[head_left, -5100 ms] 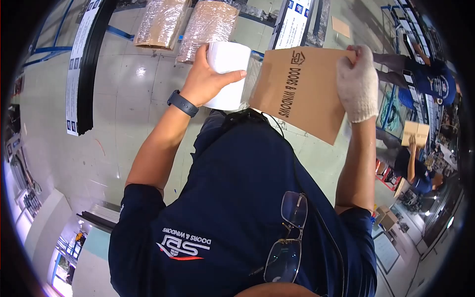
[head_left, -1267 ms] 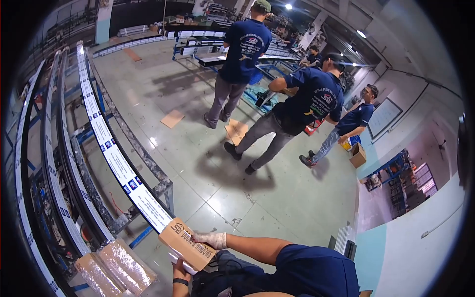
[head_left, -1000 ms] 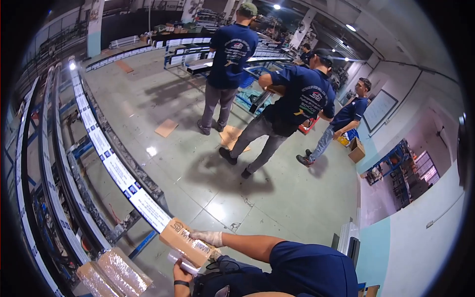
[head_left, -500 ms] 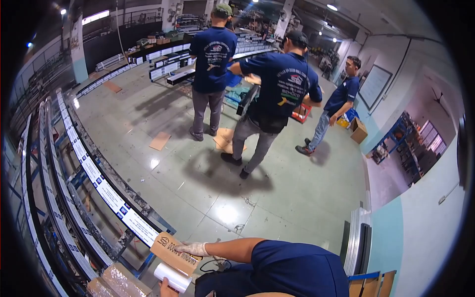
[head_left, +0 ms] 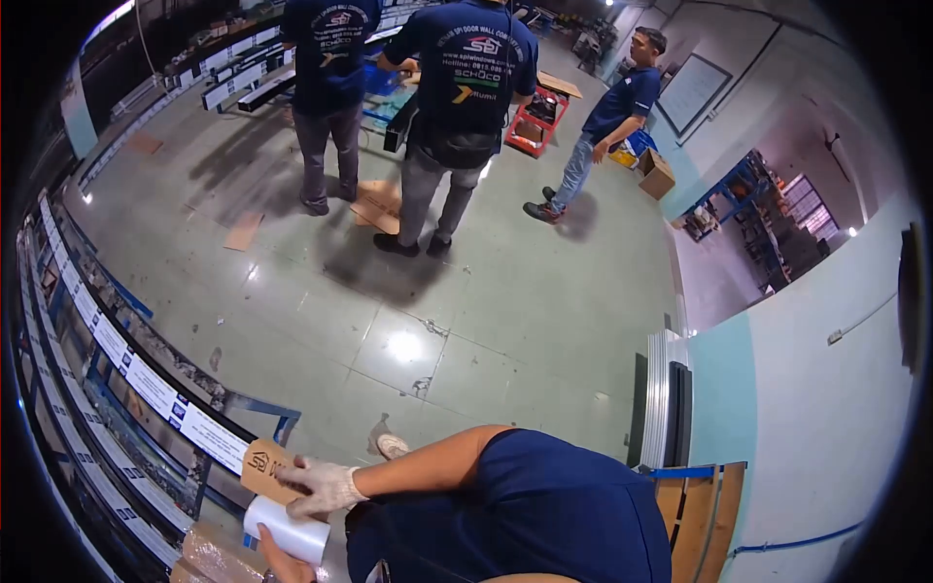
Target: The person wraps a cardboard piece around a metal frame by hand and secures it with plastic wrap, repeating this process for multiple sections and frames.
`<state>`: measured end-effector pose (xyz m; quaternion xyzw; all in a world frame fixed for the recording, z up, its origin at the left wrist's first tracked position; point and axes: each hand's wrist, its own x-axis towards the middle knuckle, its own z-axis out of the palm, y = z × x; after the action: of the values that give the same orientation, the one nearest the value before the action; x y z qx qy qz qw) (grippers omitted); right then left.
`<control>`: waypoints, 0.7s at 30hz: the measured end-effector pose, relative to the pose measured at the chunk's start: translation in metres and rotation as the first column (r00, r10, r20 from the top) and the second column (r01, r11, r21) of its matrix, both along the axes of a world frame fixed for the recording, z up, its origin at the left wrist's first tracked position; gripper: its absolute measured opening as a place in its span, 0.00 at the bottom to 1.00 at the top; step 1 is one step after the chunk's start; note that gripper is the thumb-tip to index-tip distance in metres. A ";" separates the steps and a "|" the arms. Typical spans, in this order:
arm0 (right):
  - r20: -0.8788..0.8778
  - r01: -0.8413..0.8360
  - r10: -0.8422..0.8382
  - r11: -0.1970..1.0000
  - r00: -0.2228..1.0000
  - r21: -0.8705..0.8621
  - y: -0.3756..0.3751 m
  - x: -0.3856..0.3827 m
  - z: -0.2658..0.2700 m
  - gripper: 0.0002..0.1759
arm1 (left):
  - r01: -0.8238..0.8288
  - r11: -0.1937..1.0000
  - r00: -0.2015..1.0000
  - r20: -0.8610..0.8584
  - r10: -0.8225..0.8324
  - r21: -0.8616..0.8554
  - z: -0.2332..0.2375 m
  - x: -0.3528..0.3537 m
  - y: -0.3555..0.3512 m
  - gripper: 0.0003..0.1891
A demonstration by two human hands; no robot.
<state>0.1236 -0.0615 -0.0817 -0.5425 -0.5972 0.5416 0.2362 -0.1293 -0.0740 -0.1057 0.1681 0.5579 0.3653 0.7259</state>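
Observation:
My left hand (head_left: 282, 564), bare and partly cut off by the bottom edge, is closed around a roll of clear plastic film (head_left: 292, 532). Just above it, my right hand (head_left: 321, 488), in a pale knitted glove, rests with fingers spread on a printed brown cardboard piece (head_left: 260, 468). The cardboard lies at the near end of a long profile (head_left: 146, 379) covered in white printed film. Below the roll sits a film-wrapped brown bundle (head_left: 219, 556).
More long profiles lie on the rack at left with blue frame parts (head_left: 277, 408). Two people stand with backs turned near a red cart (head_left: 536, 124); another person (head_left: 622, 117) stands farther right. Upright metal profiles (head_left: 664, 389) lean by the wall. Cardboard pieces (head_left: 243, 231) lie on the floor.
The view has tilted down and turned right. My gloved hand has shifted from the cardboard's middle toward the roll, its fingers more spread. The nearest standing person's feet have changed position.

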 end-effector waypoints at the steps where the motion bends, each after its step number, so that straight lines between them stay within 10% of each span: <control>1: 0.114 -0.005 0.002 1.000 0.994 0.031 -0.004 -0.007 -0.002 0.50 | 0.000 1.000 0.997 -0.075 0.001 0.009 0.026 0.013 0.000 0.37; 4: -0.341 0.050 -0.095 0.989 0.935 -0.139 0.008 0.016 -0.010 0.52 | 0.031 0.990 0.992 -0.126 -0.014 0.139 0.049 0.058 0.006 0.33; 7: -0.437 0.062 -0.164 0.969 0.885 -0.237 0.020 0.048 -0.017 0.54 | 0.047 0.903 0.935 -0.337 0.111 0.426 0.010 0.116 0.010 0.32; 9: -0.508 0.046 -0.206 0.949 0.836 -0.311 0.029 0.064 -0.028 0.55 | 0.581 0.629 0.497 -0.837 0.229 0.517 -0.005 0.134 0.014 0.31; 15: 0.022 -0.017 0.023 0.969 0.999 -0.246 0.044 0.112 -0.026 0.67 | 0.669 0.544 0.617 -0.787 -0.026 0.507 -0.013 0.150 0.036 0.31; 19: -0.266 0.001 -0.125 0.908 0.956 -0.419 0.048 0.106 -0.100 0.48 | 0.701 0.499 0.623 -0.778 -0.082 0.509 -0.006 0.135 0.041 0.30; 21: -0.467 0.008 -0.232 0.901 0.853 -0.434 0.039 0.104 -0.126 0.49 | 0.541 0.582 0.620 -0.756 0.211 0.606 -0.002 0.120 0.036 0.27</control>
<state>0.2281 -0.0229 -0.2074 -0.4553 -0.3484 0.7633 0.2978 -0.0089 -0.0376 -0.1076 0.6677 0.5634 0.3861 0.2960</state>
